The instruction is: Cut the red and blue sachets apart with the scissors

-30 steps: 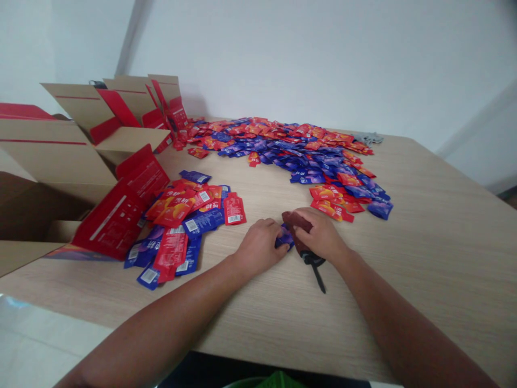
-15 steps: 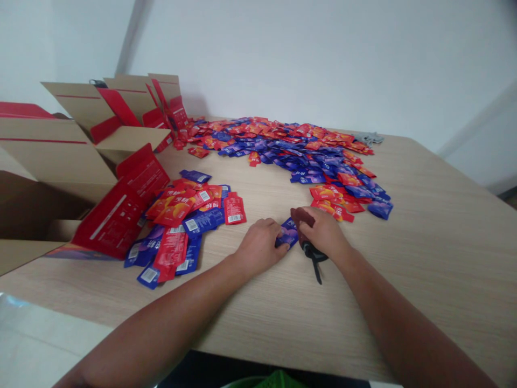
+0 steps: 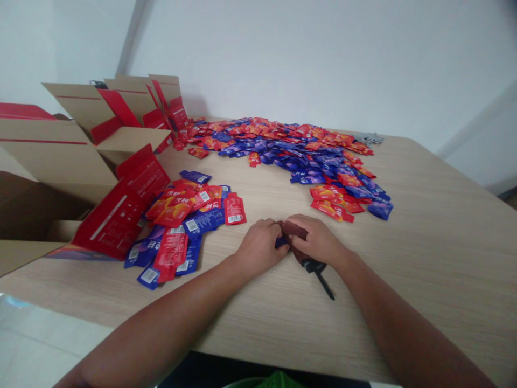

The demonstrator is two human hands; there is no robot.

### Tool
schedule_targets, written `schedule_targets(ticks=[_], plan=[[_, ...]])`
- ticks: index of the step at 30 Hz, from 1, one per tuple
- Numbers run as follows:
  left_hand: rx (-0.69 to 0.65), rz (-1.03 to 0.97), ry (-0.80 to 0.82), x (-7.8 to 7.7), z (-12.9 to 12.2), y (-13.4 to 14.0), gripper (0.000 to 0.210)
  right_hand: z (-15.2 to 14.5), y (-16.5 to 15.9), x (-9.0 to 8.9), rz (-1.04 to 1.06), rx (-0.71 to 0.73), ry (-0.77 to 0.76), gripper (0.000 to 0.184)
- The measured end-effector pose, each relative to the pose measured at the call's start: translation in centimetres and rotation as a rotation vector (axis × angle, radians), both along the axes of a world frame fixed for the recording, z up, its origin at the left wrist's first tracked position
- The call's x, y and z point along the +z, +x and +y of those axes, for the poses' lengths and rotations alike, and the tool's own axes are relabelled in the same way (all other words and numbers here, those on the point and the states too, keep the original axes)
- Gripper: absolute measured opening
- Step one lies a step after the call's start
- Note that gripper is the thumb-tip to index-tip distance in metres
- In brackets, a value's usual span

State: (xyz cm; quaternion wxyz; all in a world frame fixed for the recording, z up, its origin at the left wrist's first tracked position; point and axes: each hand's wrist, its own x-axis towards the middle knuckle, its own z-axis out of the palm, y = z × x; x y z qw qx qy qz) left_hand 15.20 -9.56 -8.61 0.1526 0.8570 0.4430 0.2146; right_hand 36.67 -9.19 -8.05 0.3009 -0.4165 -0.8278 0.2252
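Note:
My left hand rests on the table with its fingers closed on the edge of a purple-blue pouch, pinning it flat. My right hand is wrapped round a brown object with a black end and a black strap; its kind is unclear. The front of that brown object lies over the pouch and hides most of it. Both hands are close together, almost touching. To the left of my left hand lies a loose heap of red and blue pouches, several with barcodes facing up.
Open cardboard boxes with red flaps stand along the left side. A long pile of red and blue pouches curves across the back of the wooden table toward the right. A grey cloth lies by the wall.
My right hand has moved left toward my left hand, bringing the brown object over the pouch. The black strap has swung to the right. My left hand has stayed in place.

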Motion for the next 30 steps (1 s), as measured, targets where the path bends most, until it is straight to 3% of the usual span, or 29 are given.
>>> schedule_targets(ticks=[4, 12, 15, 21, 30], plan=[[0.006, 0.005, 0.004, 0.0, -0.1, 0.0, 0.017, 0.4, 0.2, -0.4, -0.022, -0.091, 0.004, 0.039], [0.015, 0.037, 0.004, 0.4, -0.2, 0.1, 0.017, 1.7, 1.8, -1.3, -0.162, -0.428, 0.015, 0.011], [0.017, 0.040, 0.004, 0.4, -0.2, 0.1, 0.017, 1.6, 1.7, -1.3, -0.139, -0.385, 0.051, 0.020], [0.001, 0.045, 0.007, 0.6, -0.3, 0.2, 0.015, 0.9, 0.8, -1.0, -0.050, -0.165, 0.044, 0.037], [0.005, 0.049, 0.015, 0.6, -0.3, 0.2, 0.017, 1.8, 1.7, -1.3, -0.152, -0.403, 0.021, 0.017]])
